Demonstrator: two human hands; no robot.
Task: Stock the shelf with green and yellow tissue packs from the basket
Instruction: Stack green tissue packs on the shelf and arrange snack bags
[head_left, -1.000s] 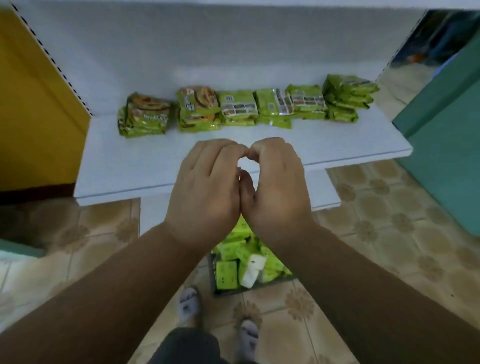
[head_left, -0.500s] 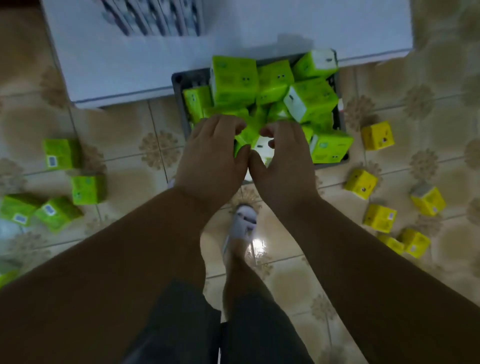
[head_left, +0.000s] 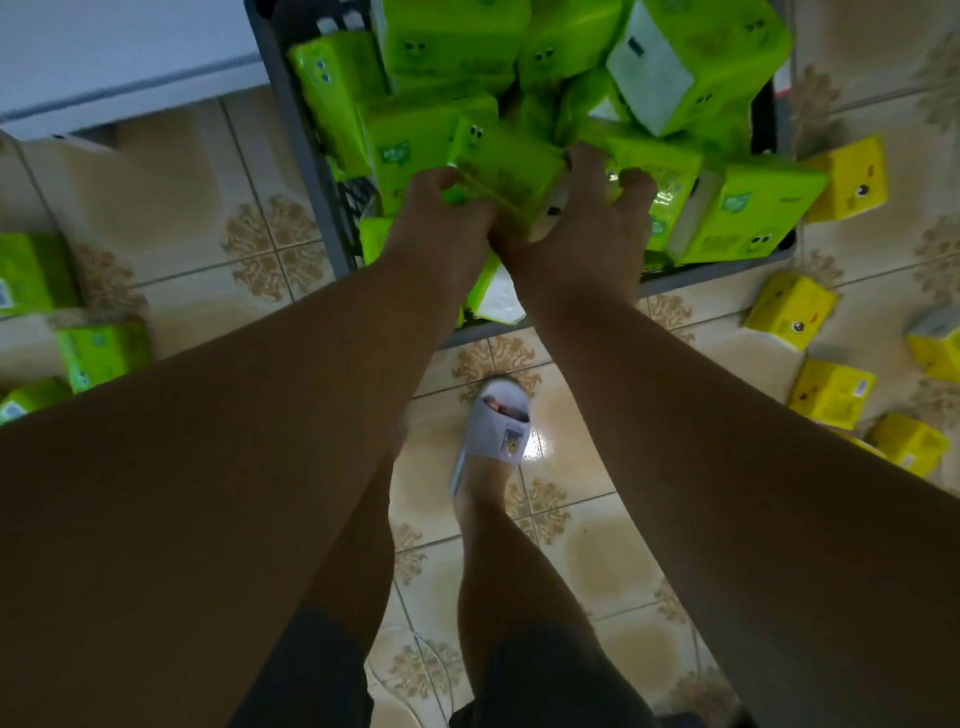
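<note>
A grey basket (head_left: 306, 171) on the tiled floor is heaped with several green tissue packs. Both my hands reach into it side by side. My left hand (head_left: 441, 223) and my right hand (head_left: 587, 223) grip one green tissue pack (head_left: 506, 166) between them, fingers curled over its left and right ends. Another green pack (head_left: 696, 62) with a white end lies higher on the heap. Only the white edge of the shelf (head_left: 119, 62) shows at the top left.
Loose green packs (head_left: 101, 351) lie on the floor at the left. Several yellow packs (head_left: 792, 309) are scattered on the floor to the right of the basket. My slippered foot (head_left: 498, 421) stands just in front of the basket.
The view has dropped from the shelf down to the basket. My hands have gone down into the heap and closed round a green pack; earlier they were held together and empty.
</note>
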